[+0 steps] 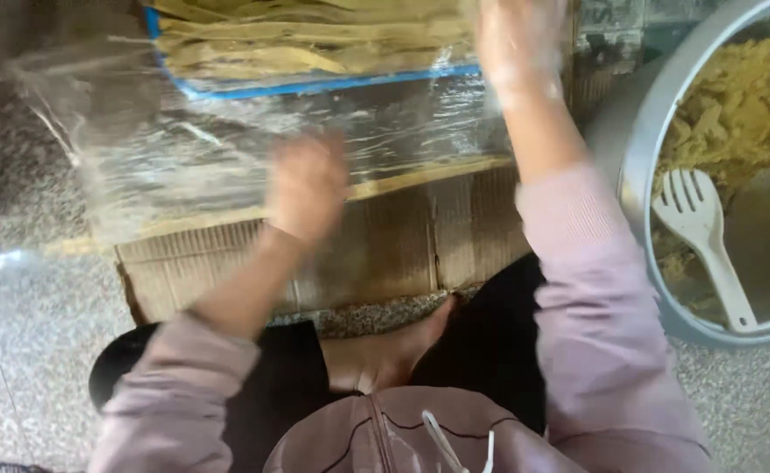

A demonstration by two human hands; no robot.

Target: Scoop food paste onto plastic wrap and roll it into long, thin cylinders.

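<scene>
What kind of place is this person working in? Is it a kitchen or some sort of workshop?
Probably a small, informal food-preparation spot on the floor, not a fitted kitchen. A big metal basin holds yellowish shredded food and a pale plastic fork-spoon; flat yellowish strips lie under clear plastic wrap on cardboard, over speckled stone floor.

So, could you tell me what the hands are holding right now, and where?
Both hands, left hand and right hand, rest on the clear plastic sheet over the cardboard box; motion blur hides whether either actually grips it.

A clear plastic bag [254, 140], crinkled and glossy with a blue strip across it, holds flat yellowish sheets [306, 39] and lies spread over the top edge of a brown cardboard box [385, 245].
</scene>
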